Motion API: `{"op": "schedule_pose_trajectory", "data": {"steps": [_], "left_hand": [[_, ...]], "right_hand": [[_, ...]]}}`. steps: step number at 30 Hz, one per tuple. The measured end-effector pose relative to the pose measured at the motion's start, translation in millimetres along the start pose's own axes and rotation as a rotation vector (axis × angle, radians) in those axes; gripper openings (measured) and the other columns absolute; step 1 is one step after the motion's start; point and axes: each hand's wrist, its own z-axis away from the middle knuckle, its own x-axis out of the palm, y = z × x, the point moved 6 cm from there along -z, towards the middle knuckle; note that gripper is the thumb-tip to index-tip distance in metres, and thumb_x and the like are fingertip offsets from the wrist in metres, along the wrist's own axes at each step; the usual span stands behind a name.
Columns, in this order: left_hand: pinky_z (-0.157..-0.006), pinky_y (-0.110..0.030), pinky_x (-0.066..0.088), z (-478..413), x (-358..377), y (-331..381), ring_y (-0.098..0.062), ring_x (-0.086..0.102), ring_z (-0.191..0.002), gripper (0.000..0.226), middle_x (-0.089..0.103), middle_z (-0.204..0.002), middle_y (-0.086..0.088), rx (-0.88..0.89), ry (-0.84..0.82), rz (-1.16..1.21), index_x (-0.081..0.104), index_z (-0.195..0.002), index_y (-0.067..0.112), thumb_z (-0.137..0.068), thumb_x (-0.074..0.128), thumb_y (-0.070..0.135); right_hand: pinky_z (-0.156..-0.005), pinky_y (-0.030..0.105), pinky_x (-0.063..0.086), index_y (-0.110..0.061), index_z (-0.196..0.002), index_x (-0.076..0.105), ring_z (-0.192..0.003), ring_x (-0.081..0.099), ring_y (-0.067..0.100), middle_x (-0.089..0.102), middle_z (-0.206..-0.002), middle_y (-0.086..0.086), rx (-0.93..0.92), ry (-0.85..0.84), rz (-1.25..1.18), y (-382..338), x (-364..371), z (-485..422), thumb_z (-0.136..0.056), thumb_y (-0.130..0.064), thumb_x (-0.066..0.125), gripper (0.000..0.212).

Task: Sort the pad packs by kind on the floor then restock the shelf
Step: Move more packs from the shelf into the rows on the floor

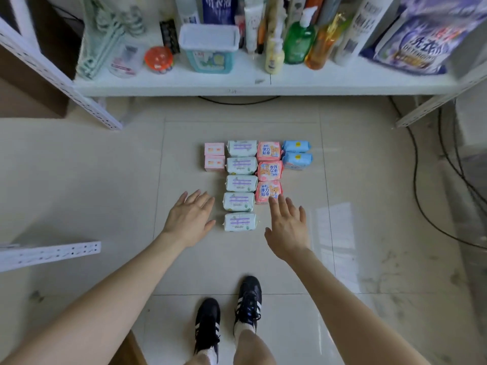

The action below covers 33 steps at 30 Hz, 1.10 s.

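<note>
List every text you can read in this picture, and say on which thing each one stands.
"弹力贴身": on the nearest coral pad pack, and on the farthest coral pad pack.
"洗衣": on the blue detergent bag; its smaller lines are blurred.
White pad packs, pink boxes, blue pad packs, shelf bottles: print too small or blurred.

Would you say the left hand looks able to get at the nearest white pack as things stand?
Probably yes: the left hand hovers open just left of the nearest white pack, with bare floor between them and nothing in the way.
</note>
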Motion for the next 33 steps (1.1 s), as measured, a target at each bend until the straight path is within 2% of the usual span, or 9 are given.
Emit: {"op": "schedule_pose_trajectory", "data": {"steps": [7, 14, 18, 23, 33], "left_hand": [[-0.121, -0.04, 0.006, 70.9, -165.1, -4.4, -0.018, 0.012, -0.149, 0.062, 0.019, -0.161, 0.0, -0.036, 0.144, 0.026, 0.022, -0.152, 0.016, -0.099, 0.036, 0.046], [-0.12, -0.041, 0.002, 123.8, -321.2, -22.1, -0.019, 0.008, -0.15, 0.065, 0.014, -0.162, -0.003, -0.012, 0.369, -0.058, 0.018, -0.153, 0.016, -0.099, 0.037, 0.046], [-0.12, -0.044, 0.004, 153.9, -397.3, -37.6, -0.022, 0.011, -0.149, 0.065, 0.019, -0.161, -0.005, -0.011, 0.497, -0.111, 0.02, -0.153, 0.016, -0.098, 0.04, 0.046], [-0.12, -0.045, 0.007, 193.3, -487.5, -61.4, -0.022, 0.014, -0.148, 0.066, 0.022, -0.16, -0.005, -0.036, 0.641, -0.175, 0.023, -0.152, 0.017, -0.096, 0.041, 0.047], [-0.12, -0.048, 0.009, 243.8, -647.5, -92.5, -0.024, 0.014, -0.148, 0.064, 0.023, -0.159, -0.005, -0.114, 0.839, -0.265, 0.024, -0.151, 0.018, -0.097, 0.04, 0.049]], "right_hand": [[-0.119, 0.048, 0.006, -0.017, -0.154, -0.001, -0.149, 0.004, 0.023, 0.004, -0.162, 0.006, -0.024, 0.15, 0.042, -29.0, -169.1, 52.2, -0.098, -0.038, 0.041, 0.073], [-0.119, 0.049, 0.003, -0.018, -0.153, 0.006, -0.149, 0.005, 0.022, 0.008, -0.162, 0.006, -0.052, 0.38, 0.053, -66.1, -330.5, 89.0, -0.097, -0.04, 0.044, 0.071], [-0.119, 0.05, 0.003, -0.018, -0.153, 0.007, -0.149, 0.006, 0.022, 0.009, -0.162, 0.005, -0.087, 0.513, 0.084, -91.3, -414.7, 110.5, -0.097, -0.039, 0.044, 0.071], [-0.119, 0.051, 0.005, -0.016, -0.153, 0.011, -0.149, 0.009, 0.023, 0.015, -0.161, 0.006, -0.136, 0.673, 0.1, -128.0, -508.9, 136.4, -0.098, -0.038, 0.04, 0.066], [-0.117, 0.053, 0.009, -0.016, -0.151, 0.016, -0.148, 0.013, 0.024, 0.02, -0.159, 0.005, -0.169, 0.922, 0.168, -173.1, -655.0, 170.8, -0.096, -0.04, 0.047, 0.068]]}}
